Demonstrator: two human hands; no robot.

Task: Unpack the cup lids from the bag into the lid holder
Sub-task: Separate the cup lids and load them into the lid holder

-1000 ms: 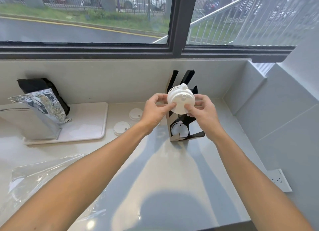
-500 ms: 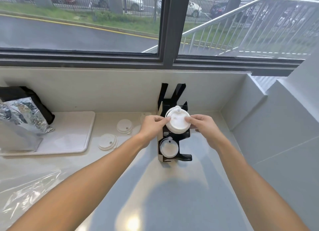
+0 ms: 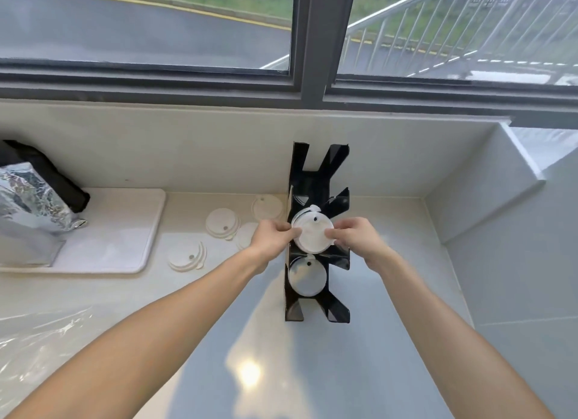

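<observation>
Right now: a stack of lids (image 3: 312, 234) sits at the middle slot of the black lid holder (image 3: 316, 306), which stands upright on the surface (image 3: 312, 371)
Left hand: the left hand (image 3: 271, 237) pinches the stack's left edge with curled fingers
Right hand: the right hand (image 3: 353, 235) pinches the right edge the same way
Already stored: another lid pile (image 3: 307, 276) fills the holder's slot nearer the person
Risk, tipping: the holder looks tall and narrow, so an uneven push from one side could probably rock or slide it
Risk, jamming: a topmost lid sits askew at the far edge; it could catch on the black side arm and spill
Left of holder: loose lids (image 3: 222, 223) lie scattered on the surface, some just beside the holder's base
Further left of holder: a white mat (image 3: 119, 231) carrying a foil pouch (image 3: 28, 205); the clear plastic bag (image 3: 37, 343) lies nearer the person
In the way: nothing blocks the slot itself; the loose lids crowd only the left approach
</observation>
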